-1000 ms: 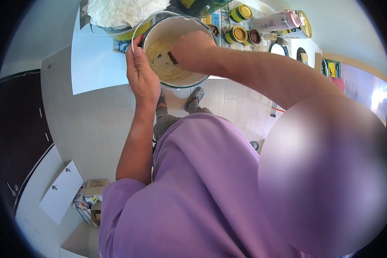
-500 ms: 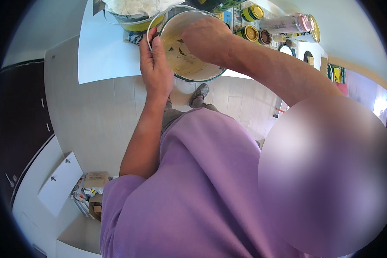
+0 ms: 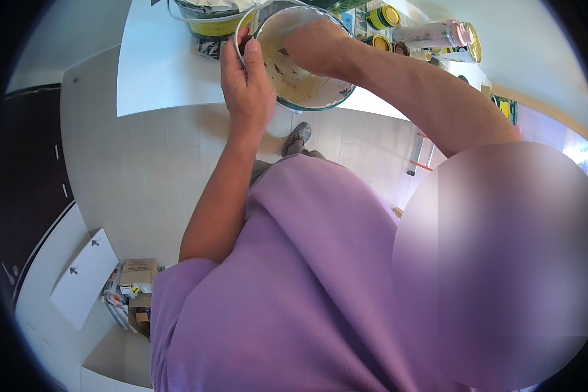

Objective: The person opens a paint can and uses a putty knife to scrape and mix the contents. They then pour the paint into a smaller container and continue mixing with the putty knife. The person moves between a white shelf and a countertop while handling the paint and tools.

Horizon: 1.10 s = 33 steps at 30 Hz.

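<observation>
A large white bucket (image 3: pixel 338 91) with a dark green rim and a white wire handle stands at the white table's near edge. Its inside is smeared with cream-coloured residue and dark flecks. My left hand (image 3: pixel 249 91) is closed round the bucket's left rim beside the handle, thumb uppermost. Inside the bucket is my right hand (image 3: pixel 317 47), bent at the wrist and closed. A small dark edge shows by its fingers against the inner wall; the fingers are mostly hidden, so what they hold cannot be made out.
Left of the bucket stands a yellow-and-green bucket (image 3: pixel 217 26) topped with white material. Small yellow-lidded cans (image 3: pixel 383 17) and a pink-capped bottle (image 3: pixel 431 34) lie to the right. The white table (image 3: pixel 157 72) ends above a pale floor. A stepladder (image 3: pixel 421 157) lies at right.
The view has shifted slightly, so the table sits higher in the picture. The bucket and both my hands appear a little farther right and up. Both hands keep their places at the bucket.
</observation>
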### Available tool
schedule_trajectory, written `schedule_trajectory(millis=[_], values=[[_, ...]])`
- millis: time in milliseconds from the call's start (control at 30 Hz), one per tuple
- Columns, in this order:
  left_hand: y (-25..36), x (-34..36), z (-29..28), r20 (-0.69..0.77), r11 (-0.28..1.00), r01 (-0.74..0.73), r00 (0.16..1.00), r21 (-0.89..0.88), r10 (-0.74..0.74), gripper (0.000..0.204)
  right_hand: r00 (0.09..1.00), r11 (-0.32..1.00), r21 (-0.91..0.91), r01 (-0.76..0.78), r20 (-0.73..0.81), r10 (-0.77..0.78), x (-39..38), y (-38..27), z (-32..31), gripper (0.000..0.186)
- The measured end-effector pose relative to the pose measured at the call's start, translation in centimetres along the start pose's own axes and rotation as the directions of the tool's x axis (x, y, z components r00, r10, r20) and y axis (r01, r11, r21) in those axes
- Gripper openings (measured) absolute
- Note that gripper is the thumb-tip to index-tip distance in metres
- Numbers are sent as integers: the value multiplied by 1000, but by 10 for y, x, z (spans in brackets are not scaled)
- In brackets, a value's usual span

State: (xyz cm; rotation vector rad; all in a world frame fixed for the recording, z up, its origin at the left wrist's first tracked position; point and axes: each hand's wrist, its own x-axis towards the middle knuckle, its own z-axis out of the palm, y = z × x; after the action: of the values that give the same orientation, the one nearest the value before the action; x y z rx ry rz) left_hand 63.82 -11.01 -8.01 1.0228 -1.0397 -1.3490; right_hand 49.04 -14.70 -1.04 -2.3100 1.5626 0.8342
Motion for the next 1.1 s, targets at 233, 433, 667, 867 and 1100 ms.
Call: schedule_trajectory(millis=[233, 433, 667, 867, 1100], values=[[-8, 1, 0, -14, 997, -56, 998, 46, 56, 40, 998, 999, 47, -7, 66, 4, -9, -8, -6, 22], [-6, 2, -1, -8, 996, -63, 998, 67, 64, 39, 999, 998, -59, -12, 53, 15, -25, -3, -5, 18], [-5, 0, -3, -49, 982, -99, 993, 160, 108, 33, 1000, 998, -62, -25, 12, 26, 6, -6, 20, 18], [-3, -3, 5, -142, 917, -170, 962, 361, 234, 28, 988, 997, -64, -52, 143, 61, -6, -9, 3, 20], [-4, -2, 6, -158, 915, -190, 953, 356, 259, 28, 966, 989, -48, -142, 211, 149, -7, -11, 12, 21]])
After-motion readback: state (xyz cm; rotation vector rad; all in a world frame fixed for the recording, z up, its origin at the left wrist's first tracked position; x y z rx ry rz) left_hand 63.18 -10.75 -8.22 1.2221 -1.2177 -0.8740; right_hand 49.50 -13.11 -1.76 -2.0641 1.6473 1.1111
